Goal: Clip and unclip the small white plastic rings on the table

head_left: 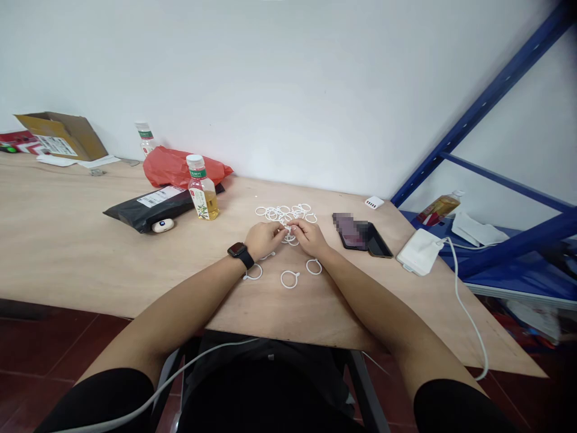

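My left hand, with a black watch on its wrist, is closed in a pinch over the white rings. My right hand meets it fingertip to fingertip, also pinching. Between the fingertips is a small white plastic ring, partly covered by the fingers. Just beyond my hands lies a loose pile of similar white rings, each with a small tab. Nearer me, several single rings lie apart: one ring in the middle, one by my left wrist, one by my right wrist.
To the left stand a drink bottle, a black parcel, a white case and a red bag. Phones, a white charger with its cable, and a blue shelf frame are on the right.
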`<state>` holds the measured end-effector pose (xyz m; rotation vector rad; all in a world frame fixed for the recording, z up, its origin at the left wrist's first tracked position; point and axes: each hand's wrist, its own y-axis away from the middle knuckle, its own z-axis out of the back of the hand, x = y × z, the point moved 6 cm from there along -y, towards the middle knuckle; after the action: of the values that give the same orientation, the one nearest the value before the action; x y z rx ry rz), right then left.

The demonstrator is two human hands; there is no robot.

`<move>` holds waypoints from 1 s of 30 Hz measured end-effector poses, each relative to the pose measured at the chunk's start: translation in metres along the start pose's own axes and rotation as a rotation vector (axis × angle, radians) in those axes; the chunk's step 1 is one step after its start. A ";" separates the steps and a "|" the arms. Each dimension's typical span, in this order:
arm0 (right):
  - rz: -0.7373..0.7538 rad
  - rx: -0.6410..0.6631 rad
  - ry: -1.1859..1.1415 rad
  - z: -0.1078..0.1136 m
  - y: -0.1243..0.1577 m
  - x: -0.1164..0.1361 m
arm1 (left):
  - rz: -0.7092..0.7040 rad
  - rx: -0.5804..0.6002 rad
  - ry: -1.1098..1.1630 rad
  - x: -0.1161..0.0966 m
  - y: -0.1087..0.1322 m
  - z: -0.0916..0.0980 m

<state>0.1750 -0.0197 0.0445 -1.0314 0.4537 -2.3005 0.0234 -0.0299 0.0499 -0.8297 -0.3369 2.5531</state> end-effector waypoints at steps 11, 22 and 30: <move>0.022 -0.031 0.015 0.001 0.000 -0.001 | -0.029 0.029 0.026 -0.001 0.000 -0.001; -0.067 -0.057 -0.037 0.001 -0.003 -0.006 | -0.109 0.115 0.079 -0.013 0.001 -0.005; -0.113 -0.126 0.109 0.008 -0.005 -0.017 | -0.183 -0.053 0.053 -0.021 0.004 0.008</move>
<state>0.1889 -0.0056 0.0424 -1.0179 0.6049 -2.4639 0.0323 -0.0439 0.0649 -0.8437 -0.4442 2.3578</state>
